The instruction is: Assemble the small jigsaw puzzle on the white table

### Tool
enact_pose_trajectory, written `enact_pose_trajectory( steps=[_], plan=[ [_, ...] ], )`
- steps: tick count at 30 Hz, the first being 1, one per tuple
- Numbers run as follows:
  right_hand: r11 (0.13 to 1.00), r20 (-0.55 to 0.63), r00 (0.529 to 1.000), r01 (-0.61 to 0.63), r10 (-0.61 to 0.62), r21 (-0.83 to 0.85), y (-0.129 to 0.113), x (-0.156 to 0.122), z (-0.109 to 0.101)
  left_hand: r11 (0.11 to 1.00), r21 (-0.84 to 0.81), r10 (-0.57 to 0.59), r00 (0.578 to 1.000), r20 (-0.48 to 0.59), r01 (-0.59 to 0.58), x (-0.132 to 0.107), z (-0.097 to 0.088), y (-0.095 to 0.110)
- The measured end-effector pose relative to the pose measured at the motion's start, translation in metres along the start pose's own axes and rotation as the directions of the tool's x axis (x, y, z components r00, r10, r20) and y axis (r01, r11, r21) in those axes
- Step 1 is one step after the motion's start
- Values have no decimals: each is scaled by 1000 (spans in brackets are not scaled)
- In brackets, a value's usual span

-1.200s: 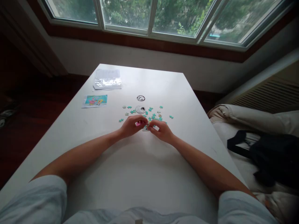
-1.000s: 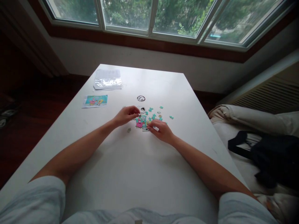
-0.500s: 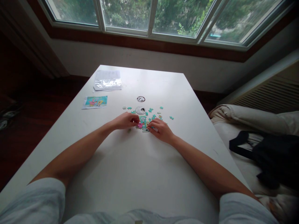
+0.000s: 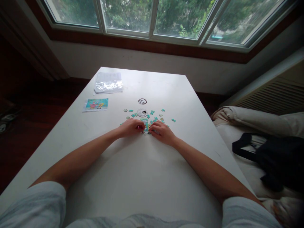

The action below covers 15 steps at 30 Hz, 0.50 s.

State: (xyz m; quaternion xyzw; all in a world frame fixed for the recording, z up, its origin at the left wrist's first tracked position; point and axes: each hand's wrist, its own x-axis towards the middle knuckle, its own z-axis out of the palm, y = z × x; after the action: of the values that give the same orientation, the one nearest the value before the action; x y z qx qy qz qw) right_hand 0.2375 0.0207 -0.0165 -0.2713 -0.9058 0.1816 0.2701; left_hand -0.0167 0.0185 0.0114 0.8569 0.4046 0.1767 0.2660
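Observation:
A partly joined jigsaw puzzle [image 4: 146, 128] lies flat on the white table between my two hands. My left hand [image 4: 132, 127] is closed at its left edge, thumb and fingers pinched together. A bit of pink shows within that pinch, which looks like a puzzle piece, though most of it is covered. On the puzzle's right edge my right hand [image 4: 163, 132] presses with bent, closed fingertips, hiding part of it. Loose teal puzzle pieces [image 4: 152, 112] are scattered just beyond both hands.
Two round items, a grey-rimmed disc [image 4: 142, 112] and a smaller disc [image 4: 142, 101], lie behind the puzzle. A cartoon picture sheet [image 4: 96, 104] and a clear plastic bag [image 4: 108, 83] are at the far left of the white table [image 4: 133, 177]. A dark bag [image 4: 280, 161] rests on the right-hand seat.
My left hand has shifted slightly right and down, covering more of the puzzle's pink left part and uncovering loose pieces behind it. My right hand stays at the puzzle's right edge.

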Motion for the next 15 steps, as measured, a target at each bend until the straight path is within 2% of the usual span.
enact_pose_trajectory(
  steps=[10,15],
  plan=[
    [1000,-11,1000,22,-22,-9,0,0,0,996,-80,-28,1000,-12,27,0,2,-1],
    [999,-19,999,35,-35,-5,0,1,0,970,-244,-26,999,-42,15,2,4,-8]
  ],
)
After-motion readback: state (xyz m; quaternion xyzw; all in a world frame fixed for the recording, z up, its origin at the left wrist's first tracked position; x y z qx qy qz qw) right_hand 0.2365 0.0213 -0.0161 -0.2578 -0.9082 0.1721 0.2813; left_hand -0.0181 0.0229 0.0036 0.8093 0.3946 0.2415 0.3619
